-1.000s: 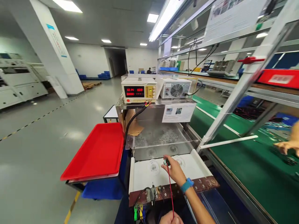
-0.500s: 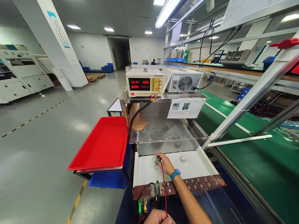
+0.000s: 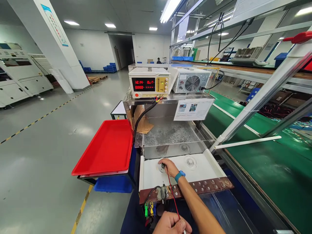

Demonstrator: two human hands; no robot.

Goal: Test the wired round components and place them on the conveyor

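Observation:
My right hand, wearing a blue watch, pinches a small dark green circuit board. It holds the board at the left round fitting in the white tray; whether the two touch I cannot tell. A red wire runs from the board down towards me, across the brown riveted strip. Near the bottom edge, my left hand is closed on the wire's lower end, and a short whitish tip shows below its fingers. A second round fitting lies to the right.
Behind a clear panel, a power supply shows red digits beside a grey fan unit. A red tray stands left. Green and yellow clips hang below the strip. A white pole slants over the green conveyor on the right.
My right hand has moved the board slightly left, against the left fitting. My left hand has come further into view with the wire. The whole view has shifted a little.

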